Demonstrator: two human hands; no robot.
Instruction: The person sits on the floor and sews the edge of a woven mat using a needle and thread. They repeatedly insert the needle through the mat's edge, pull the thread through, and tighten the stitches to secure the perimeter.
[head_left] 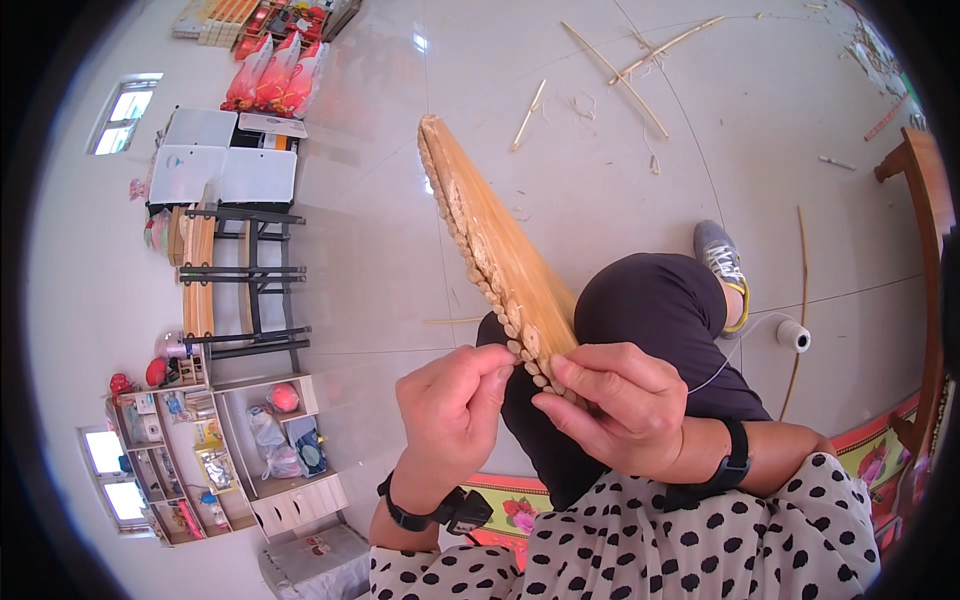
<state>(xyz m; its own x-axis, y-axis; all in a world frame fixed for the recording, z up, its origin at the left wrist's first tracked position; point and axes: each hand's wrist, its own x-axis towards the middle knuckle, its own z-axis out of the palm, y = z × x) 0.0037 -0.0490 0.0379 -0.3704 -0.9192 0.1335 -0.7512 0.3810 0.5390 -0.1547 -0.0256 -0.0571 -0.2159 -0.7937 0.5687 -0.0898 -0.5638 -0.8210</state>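
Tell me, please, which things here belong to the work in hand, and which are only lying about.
In the work, seemingly:
- tan stalk piece, gripped by right hand, left hand at its edge
- white thread spool

Only lying about:
- red-and-white bags
- round red object

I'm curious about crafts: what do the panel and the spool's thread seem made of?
Panel: probably plant stalks, smooth, slightly glossy; tan grain, round ends along one edge.
Thread: perhaps cotton or synthetic, white, matte-looking; thin, flexible, fibre unclear.
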